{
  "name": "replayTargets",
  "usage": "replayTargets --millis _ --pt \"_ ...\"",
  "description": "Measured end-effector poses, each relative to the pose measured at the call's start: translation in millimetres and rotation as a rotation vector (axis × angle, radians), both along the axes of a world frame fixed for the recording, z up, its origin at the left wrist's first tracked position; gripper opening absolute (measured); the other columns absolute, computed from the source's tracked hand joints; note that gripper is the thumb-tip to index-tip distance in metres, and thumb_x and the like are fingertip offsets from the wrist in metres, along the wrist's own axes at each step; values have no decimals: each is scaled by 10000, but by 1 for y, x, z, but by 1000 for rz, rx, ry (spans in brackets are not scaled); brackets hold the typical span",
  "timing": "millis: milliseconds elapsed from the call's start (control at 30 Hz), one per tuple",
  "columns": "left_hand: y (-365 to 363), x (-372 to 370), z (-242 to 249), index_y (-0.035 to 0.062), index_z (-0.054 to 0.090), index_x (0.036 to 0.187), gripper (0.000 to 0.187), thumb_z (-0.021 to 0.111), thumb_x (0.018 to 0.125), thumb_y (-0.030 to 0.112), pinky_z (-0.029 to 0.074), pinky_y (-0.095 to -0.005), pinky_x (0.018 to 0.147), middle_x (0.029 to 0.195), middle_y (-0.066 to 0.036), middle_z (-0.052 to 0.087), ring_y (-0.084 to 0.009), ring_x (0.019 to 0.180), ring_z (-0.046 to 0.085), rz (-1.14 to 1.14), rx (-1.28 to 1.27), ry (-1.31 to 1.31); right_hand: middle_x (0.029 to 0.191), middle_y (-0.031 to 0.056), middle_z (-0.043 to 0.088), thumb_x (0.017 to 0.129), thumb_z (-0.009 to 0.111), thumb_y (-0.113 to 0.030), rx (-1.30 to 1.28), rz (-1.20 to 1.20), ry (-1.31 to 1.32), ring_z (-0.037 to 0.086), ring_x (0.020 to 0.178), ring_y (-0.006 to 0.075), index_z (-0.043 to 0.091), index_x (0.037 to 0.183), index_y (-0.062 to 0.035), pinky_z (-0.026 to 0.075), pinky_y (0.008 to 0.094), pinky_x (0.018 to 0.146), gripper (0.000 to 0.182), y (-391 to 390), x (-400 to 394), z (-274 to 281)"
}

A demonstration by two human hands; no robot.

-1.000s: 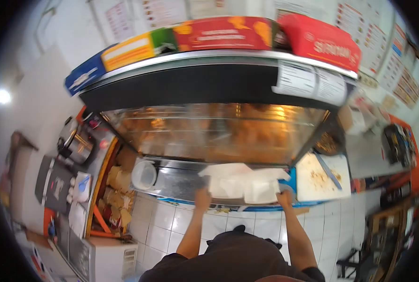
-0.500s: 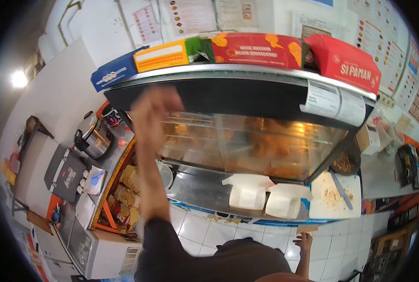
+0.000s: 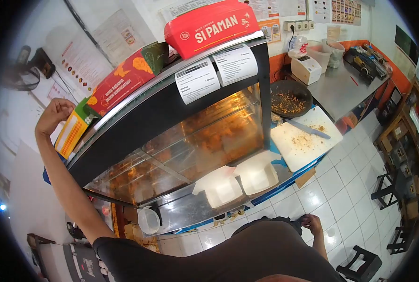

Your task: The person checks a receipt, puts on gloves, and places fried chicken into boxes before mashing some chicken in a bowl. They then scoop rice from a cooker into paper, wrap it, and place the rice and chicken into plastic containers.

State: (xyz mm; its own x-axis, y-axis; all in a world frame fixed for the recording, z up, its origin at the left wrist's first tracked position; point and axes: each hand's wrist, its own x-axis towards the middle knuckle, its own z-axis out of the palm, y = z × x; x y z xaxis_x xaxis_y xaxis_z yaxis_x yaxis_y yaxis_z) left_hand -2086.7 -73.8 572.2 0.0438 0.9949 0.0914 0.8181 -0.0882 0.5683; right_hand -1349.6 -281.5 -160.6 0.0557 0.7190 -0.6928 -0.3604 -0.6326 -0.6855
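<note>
Curling its fingers at the far left, the person's left hand (image 3: 54, 115) is at the upper edge of a yellow-and-green cardboard carton (image 3: 73, 133) with a row-patterned print; I cannot tell whether it clamps the carton, which sits atop a black-framed glass cabinet (image 3: 139, 129). Next comes a red, orange-patched cardboard carton (image 3: 124, 83). Lower, two open white paper boxes (image 3: 222, 191) stand side by side. Rightmost, the right hand (image 3: 311, 224) hangs low, fingers bent, grip unclear.
</note>
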Motion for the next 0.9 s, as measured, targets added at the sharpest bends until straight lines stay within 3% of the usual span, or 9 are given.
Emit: replayTargets --millis 100,200,233,333,500,633,733,900 --pt "-1 17 0 -12 650 1016 183 638 896 126 441 -190 709 896 9 635 -41 759 544 90 54 103 871 138 642 951 506 -335 -52 -80 -93 678 742 271 524 1133 29 562 367 637 407 -10 10 -1" --pt "3 29 0 -36 647 1075 210 614 906 83 457 -216 754 936 -19 647 -57 804 558 83 208 224 888 144 644 957 478 -328 -81 -109 -106 669 729 250 512 1184 38 539 335 602 431 -5 11 3" --pt "4 20 9 -40 632 1139 245 586 914 47 465 -243 802 998 -52 659 -86 857 577 84 70 288 888 144 644 957 478 -328 -81 -105 -106 669 729 250 512 1184 38 539 335 602 431 -1 10 6" --pt "10 26 5 -30 637 1137 246 589 907 42 464 -246 802 1000 -58 668 -97 860 584 100 12 335 911 162 642 955 479 -312 -65 -117 -122 669 731 255 500 1210 41 541 332 604 436 13 13 11" --pt "6 52 0 12 654 1139 322 692 860 167 491 -262 678 951 -43 682 -92 835 594 181 -118 328 1006 220 634 958 479 -332 48 -113 -100 675 750 278 468 1256 66 543 329 586 497 32 11 13" --pt "0 40 2 2 662 1107 267 669 874 132 454 -202 619 875 -7 675 -49 730 577 123 -209 162 1008 228 634 963 469 -329 61 -106 -96 679 757 285 469 1246 63 544 331 579 484 36 7 16" --pt "13 3 -4 -18 668 1066 212 636 885 88 440 -180 614 869 2 671 -29 740 571 58 -159 230 1033 228 623 969 442 -329 74 -78 -88 664 784 299 460 1255 55 543 354 625 479 28 6 8" --pt "30 -19 -7 -38 665 1049 198 572 912 70 447 -227 619 817 7 656 -48 723 551 -23 93 349 1000 219 627 954 475 -358 80 -56 -70 663 773 300 470 1240 51 544 361 620 499 18 4 3"
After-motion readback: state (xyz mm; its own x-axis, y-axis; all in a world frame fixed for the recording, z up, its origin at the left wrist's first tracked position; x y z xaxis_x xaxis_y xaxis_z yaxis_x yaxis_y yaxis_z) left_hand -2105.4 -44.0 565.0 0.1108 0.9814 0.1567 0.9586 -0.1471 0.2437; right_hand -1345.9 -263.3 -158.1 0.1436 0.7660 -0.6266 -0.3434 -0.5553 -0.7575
